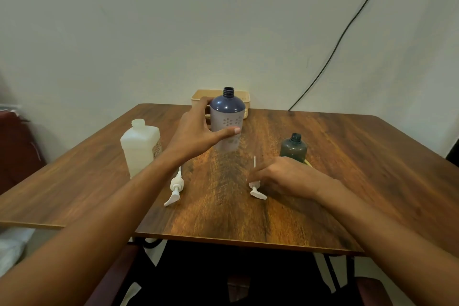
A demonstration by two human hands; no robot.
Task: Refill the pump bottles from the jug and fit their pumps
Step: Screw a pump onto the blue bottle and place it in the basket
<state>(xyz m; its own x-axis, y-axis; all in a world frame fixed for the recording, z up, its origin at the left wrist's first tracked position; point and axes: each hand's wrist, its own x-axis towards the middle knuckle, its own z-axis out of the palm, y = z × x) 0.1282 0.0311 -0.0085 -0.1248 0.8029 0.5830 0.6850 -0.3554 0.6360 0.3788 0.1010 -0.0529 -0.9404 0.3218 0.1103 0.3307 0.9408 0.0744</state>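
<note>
Two bottles, both with bare necks, share the table (347, 156) with a capless white jug (140, 149) at your left. Your left hand (196, 129) is clamped on the tall bottle (227, 117) at mid-table, thumb across its frosted front and fingers out of sight behind it. The bottle's base is blurred, so you cannot tell whether it sits on the wood or hangs just clear of it.

Your right hand (285, 176) lies knuckles-up over the right pump (257, 189), fingers curled down at its collar. The fingertips are hidden, so whether they pinch the pump or merely rest on it cannot be told. Only the pump's tube and spout show (tube pointing away, spout toward you).

Just behind that hand stands the small bottle (293, 146), its lower half covered. The left pump (175, 189) lies flat near the jug, its tube end lost under your left forearm. The jug's side label is too small to read.

At the far edge a beige basket (198, 97) is mostly screened by the left hand and tall bottle. A black cable (347, 27) runs down the wall and disappears behind the table.
</note>
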